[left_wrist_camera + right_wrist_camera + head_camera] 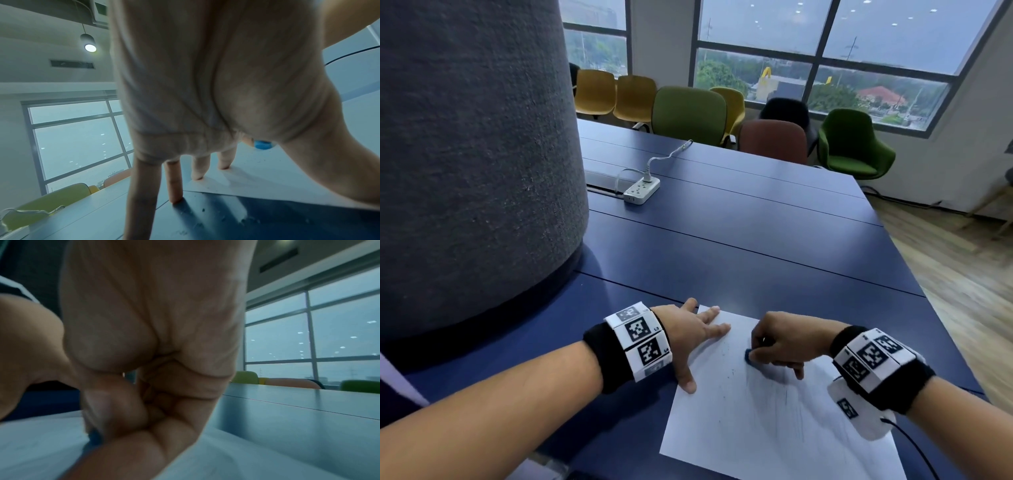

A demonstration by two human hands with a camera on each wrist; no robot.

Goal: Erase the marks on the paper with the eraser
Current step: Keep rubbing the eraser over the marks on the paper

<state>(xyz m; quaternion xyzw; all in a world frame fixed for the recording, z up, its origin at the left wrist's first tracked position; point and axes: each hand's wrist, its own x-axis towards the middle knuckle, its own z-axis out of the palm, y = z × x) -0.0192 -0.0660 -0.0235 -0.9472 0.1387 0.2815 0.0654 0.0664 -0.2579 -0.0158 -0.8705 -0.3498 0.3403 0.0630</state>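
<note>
A white sheet of paper (767,421) with faint pencil marks lies at the near edge of the blue table (756,246). My left hand (695,334) lies flat with spread, straight fingers (197,168) on the sheet's upper left corner, some fingers on the table. My right hand (777,346) pinches a small blue eraser (748,354) with curled fingers and presses it onto the paper near the top. The eraser (263,144) also shows past my left palm. In the right wrist view my right hand (131,410) is bunched, a sliver of blue eraser (95,437) showing beneath it.
A large grey fabric-covered column (476,164) stands on the table at the left. A white power strip (642,191) with a cable lies further back. Coloured chairs (688,114) line the far side under windows. Eraser crumbs (226,217) dot the table.
</note>
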